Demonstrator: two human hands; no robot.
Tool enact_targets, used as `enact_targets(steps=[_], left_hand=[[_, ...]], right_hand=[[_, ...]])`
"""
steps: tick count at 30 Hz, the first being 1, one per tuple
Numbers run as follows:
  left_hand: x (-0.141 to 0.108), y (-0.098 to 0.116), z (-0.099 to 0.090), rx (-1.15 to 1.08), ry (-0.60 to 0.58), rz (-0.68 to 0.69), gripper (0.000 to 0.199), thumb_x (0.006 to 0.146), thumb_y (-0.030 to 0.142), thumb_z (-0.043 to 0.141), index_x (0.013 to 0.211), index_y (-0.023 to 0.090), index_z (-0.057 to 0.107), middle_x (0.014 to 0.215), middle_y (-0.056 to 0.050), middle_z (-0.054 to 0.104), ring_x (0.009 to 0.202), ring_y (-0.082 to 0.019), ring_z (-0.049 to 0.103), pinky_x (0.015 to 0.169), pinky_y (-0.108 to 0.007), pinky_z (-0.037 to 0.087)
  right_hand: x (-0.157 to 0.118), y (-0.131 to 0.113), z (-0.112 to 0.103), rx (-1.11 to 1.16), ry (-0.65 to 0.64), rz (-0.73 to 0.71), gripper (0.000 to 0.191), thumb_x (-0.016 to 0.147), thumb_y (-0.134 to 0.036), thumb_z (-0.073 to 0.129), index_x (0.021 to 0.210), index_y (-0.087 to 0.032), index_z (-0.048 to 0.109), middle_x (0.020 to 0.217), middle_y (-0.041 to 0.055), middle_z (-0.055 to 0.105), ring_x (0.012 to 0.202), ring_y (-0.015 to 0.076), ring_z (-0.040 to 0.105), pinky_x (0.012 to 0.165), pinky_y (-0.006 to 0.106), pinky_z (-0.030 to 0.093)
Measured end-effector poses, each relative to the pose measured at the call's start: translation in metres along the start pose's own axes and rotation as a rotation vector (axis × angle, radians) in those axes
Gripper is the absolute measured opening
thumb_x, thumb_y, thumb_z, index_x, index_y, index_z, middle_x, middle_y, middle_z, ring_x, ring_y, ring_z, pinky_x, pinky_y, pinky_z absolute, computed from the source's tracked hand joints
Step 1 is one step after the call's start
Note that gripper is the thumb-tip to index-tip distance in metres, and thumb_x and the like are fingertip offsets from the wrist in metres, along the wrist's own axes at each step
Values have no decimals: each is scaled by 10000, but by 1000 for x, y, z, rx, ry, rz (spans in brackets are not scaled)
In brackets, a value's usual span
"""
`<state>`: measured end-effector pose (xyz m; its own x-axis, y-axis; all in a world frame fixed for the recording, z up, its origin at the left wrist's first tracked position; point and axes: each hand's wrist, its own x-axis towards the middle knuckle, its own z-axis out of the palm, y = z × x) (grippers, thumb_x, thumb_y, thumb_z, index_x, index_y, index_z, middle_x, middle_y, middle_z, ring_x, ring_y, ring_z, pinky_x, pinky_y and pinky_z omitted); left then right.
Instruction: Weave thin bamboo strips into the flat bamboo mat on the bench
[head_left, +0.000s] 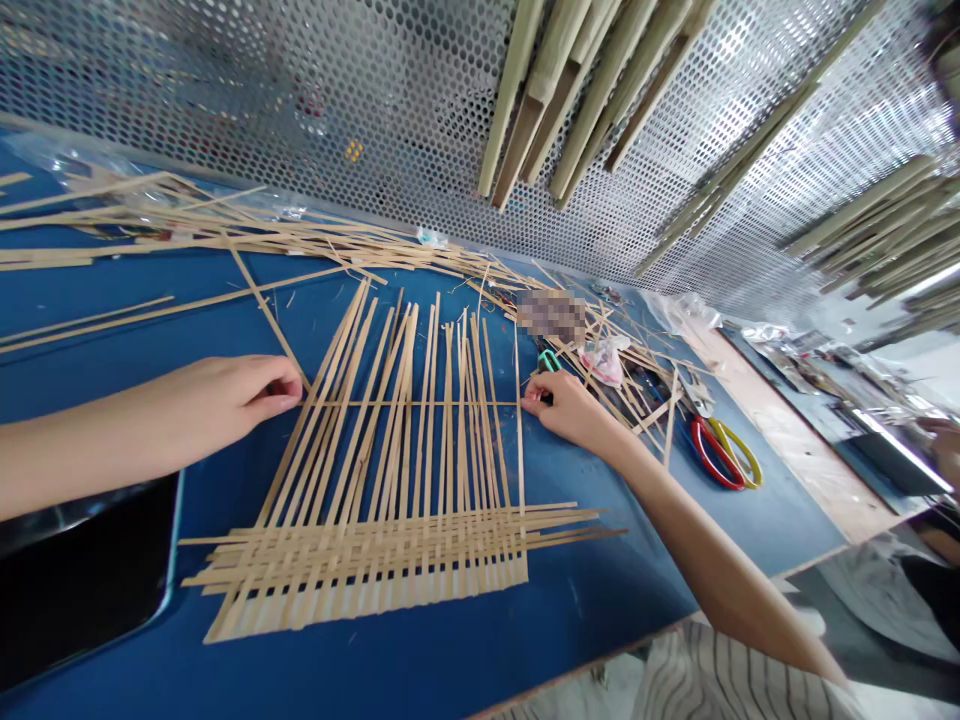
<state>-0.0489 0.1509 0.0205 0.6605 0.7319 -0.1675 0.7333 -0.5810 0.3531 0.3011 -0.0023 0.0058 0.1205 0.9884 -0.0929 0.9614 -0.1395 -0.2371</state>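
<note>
Pinching a thin, tan wooden strip (417, 403) at each end in left grip (259, 393) and right grip (561, 402). Stretched across a flat, pale, splayed-slat wooden mat (448, 450), beyond its checkered woven band (390, 550), over smooth blue surface (420, 665).

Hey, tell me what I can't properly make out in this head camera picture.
In the head view:
- Crosswise strip: its ends, hidden by the left hand and right hand.
- Green handle: partly hidden by the right hand.
- Pixelated patch: blurs what it covers.
- Black screen: cut off by the left edge.
</note>
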Motion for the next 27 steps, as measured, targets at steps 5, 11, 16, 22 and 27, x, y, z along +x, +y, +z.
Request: enact_targets(steps=[5, 11, 16, 22, 27], left_hand=[[2, -1, -1, -70, -128, -35, 269, 834, 396, 405, 944, 207, 563, 866, 3, 685, 806, -173, 606, 767, -254, 410], [9, -5, -2, -93, -162, -12, 244, 835, 379, 409, 870, 199, 570, 785, 24, 637, 747, -161, 552, 742, -240, 357], [15, -12, 0, -163, -168, -2, 230, 827, 335, 391, 850, 176, 555, 720, 28, 582, 693, -142, 525, 674, -215, 364], [21, -20, 0, -182, -166, -24, 290, 821, 409, 389, 888, 179, 553, 699, 35, 579, 643, -128, 534, 659, -210, 394], [22, -29, 5, -81, -113, -32, 447, 733, 578, 417, 906, 213, 608, 766, 3, 651, 696, -188, 591, 678, -284, 418]], right_hand=[[2, 0, -6, -20, -100, -38, 218, 953, -337, 603, 844, -150, 635, 867, 18, 652, 808, 151, 626, 791, 346, 531], [4, 1, -14, -5, -203, -40, 214, 951, -333, 609, 862, -142, 640, 859, 14, 652, 782, 147, 631, 751, 329, 542], [4, -1, -15, 18, -177, -5, 193, 946, -310, 618, 853, -142, 640, 877, 18, 657, 813, 153, 635, 782, 344, 541], [1, -2, -14, 91, -98, -22, 188, 936, -299, 631, 830, -144, 633, 821, 3, 646, 756, 139, 622, 754, 326, 533], [-4, 0, -11, 154, 4, -70, 155, 911, -262, 656, 822, -138, 628, 726, -25, 613, 676, 129, 599, 672, 288, 507]])
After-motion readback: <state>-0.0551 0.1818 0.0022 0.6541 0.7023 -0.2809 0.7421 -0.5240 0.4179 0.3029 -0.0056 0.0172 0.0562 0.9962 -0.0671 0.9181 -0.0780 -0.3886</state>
